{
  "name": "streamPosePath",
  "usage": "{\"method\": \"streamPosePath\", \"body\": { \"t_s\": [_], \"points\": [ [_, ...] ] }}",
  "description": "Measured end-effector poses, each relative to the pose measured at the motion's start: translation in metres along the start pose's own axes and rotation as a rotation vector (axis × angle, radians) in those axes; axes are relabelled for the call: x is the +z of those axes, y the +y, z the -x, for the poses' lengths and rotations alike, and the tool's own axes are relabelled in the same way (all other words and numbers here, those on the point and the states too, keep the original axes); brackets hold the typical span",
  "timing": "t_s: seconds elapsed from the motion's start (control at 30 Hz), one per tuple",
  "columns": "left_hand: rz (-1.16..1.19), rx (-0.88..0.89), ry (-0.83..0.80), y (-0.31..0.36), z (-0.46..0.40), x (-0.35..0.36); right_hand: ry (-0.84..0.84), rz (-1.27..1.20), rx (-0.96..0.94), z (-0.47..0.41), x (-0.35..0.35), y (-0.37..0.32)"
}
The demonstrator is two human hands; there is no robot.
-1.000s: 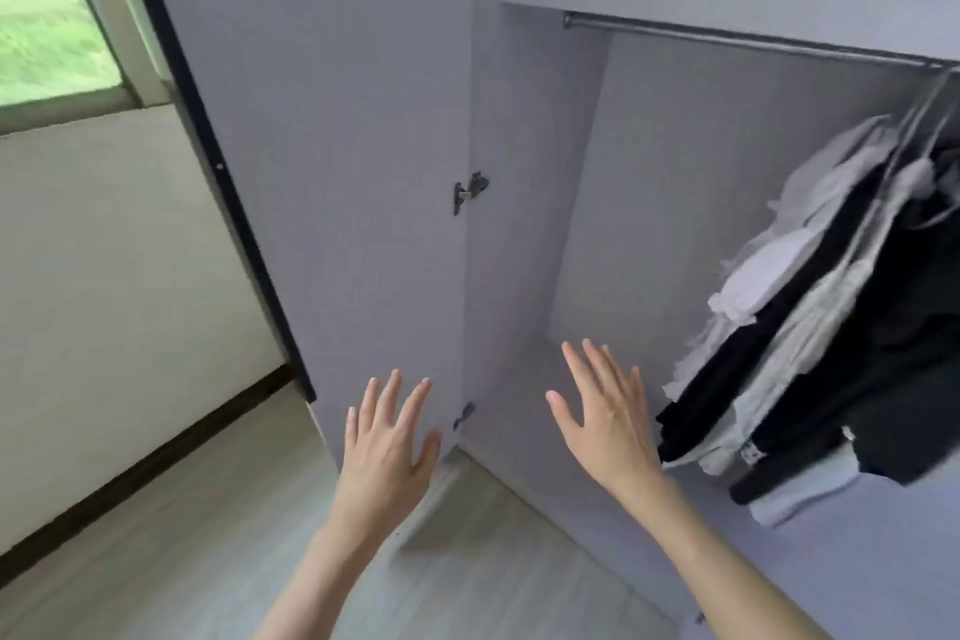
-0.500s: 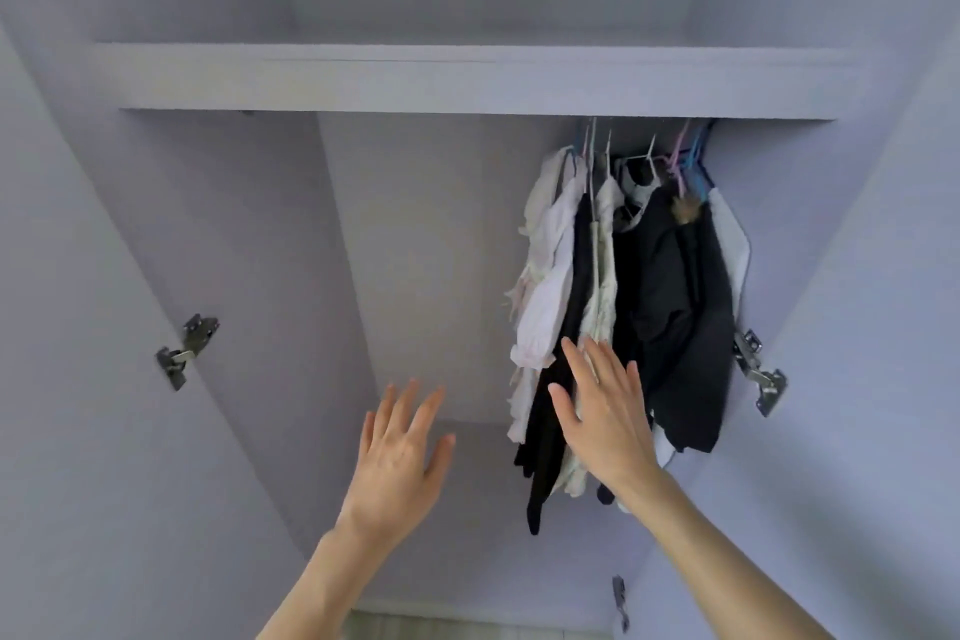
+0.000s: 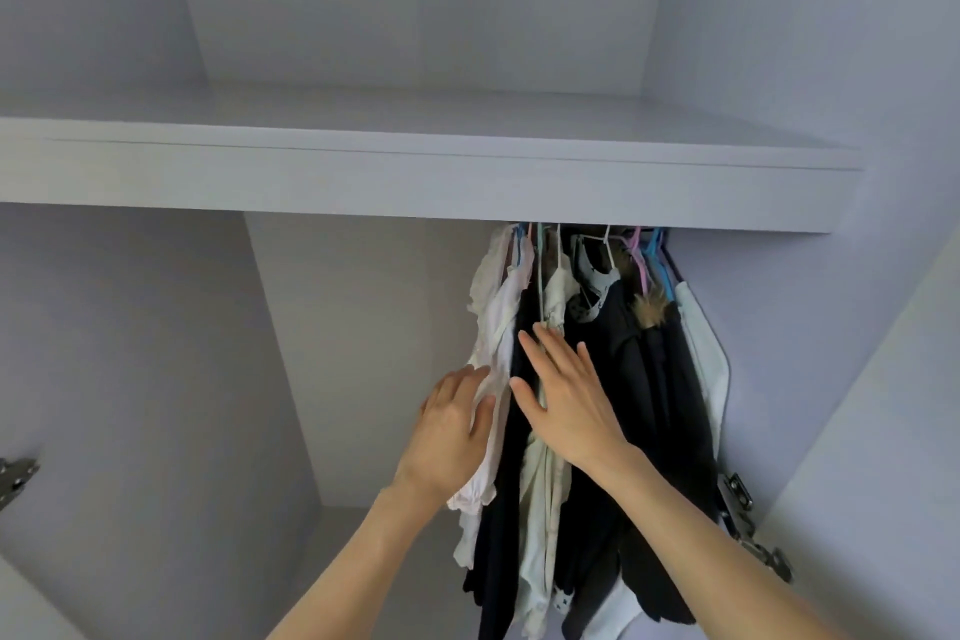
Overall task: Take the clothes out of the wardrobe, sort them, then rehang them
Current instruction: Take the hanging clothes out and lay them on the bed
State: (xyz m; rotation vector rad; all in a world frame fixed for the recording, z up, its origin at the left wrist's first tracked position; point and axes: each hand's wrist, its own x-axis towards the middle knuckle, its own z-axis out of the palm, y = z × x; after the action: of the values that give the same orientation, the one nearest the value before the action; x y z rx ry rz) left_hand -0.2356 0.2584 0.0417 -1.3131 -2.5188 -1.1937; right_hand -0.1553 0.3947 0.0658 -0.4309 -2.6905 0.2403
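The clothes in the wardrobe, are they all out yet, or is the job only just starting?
Only just starting. Done: the wardrobe looks open. In hand: the left hand touches the white garment at the bunch's left edge, and the right hand lies flat on the dark clothes; neither grips anything. Left: every piece hangs on its hangers under the shelf, so taking out, sorting and rehanging all remain.

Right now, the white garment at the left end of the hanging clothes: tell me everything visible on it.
The white garment hangs outermost on the left of the bunch, under the shelf. Thin, crinkled cloth with ragged-looking edges, long and limp; its lower end bunches near the left wrist. Its top goes up to a hanger; the rail is hidden by the shelf. The left hand touches its left side, fingers lying on the cloth. A black garment hangs against its right side.
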Motion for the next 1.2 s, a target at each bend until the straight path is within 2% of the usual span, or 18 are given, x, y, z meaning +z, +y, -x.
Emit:
{"method": "streamPosePath", "body": {
  "t_s": [0.1,0.2,0.4,0.57,0.7,0.87,1.03,1.13,1.2],
  "points": [
    [0.049,-0.004,-0.04,0.007,-0.028,0.01,-0.021,-0.116,-0.019,-0.004,0.002,0.003],
    [-0.017,-0.001,-0.104,0.003,-0.045,0.019,-0.03,-0.223,0.02,0.001,0.001,0.015],
    [-0.142,-0.135,-0.061,-0.009,-0.071,0.009,0.043,-0.151,0.042,-0.003,0.0,0.034],
    [-0.296,-0.106,-0.068,-0.002,-0.1,0.01,0.053,-0.139,0.093,-0.019,0.002,0.027],
    [-0.059,-0.031,0.061,-0.003,-0.098,0.021,0.051,-0.182,0.106,-0.017,0.007,0.025],
    [0.234,-0.065,0.233,0.0,-0.096,0.011,0.052,-0.211,0.128,-0.014,0.005,0.029],
    [0.28,-0.008,0.313,0.005,-0.088,-0.003,0.138,-0.287,0.162,-0.021,-0.001,0.022],
    [0.212,0.028,0.319,-0.001,-0.068,-0.002,0.307,-0.279,0.163,-0.028,-0.006,0.01],
    [0.186,0.012,0.302,-0.007,-0.049,0.003,0.386,-0.262,0.092,-0.035,-0.009,-0.004]
  ]
}}
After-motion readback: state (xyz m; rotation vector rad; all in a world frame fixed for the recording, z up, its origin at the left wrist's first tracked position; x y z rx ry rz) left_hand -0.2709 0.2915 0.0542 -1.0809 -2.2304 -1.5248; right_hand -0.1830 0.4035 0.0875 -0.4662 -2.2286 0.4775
